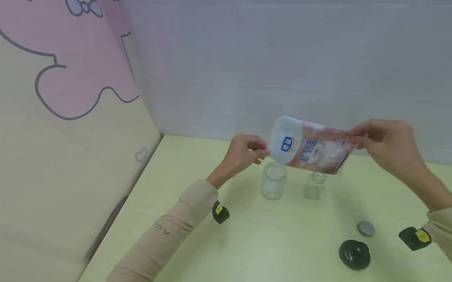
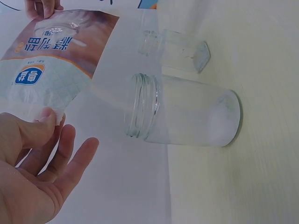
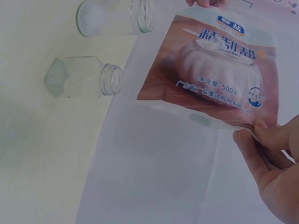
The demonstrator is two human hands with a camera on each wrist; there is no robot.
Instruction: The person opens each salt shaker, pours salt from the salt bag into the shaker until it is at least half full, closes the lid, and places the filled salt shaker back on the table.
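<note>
A salt bag, brown with a pale blue end, is stretched sideways above the table between both hands. My left hand pinches a corner at its pale end. The right hand grips the opposite end, higher up. Just below the pale end stands a wide glass jar, upright, with white salt at its bottom. A faint whitish streak runs from the bag's lower corner toward the jar's mouth in the left wrist view. Right of that jar is a smaller square glass bottle, its neck uncovered.
On the table's right side lie a perforated metal cap and, nearer me, a dark round lid with a knob. A white sheet hangs behind the pale table. A wall with cartoon drawings borders the left.
</note>
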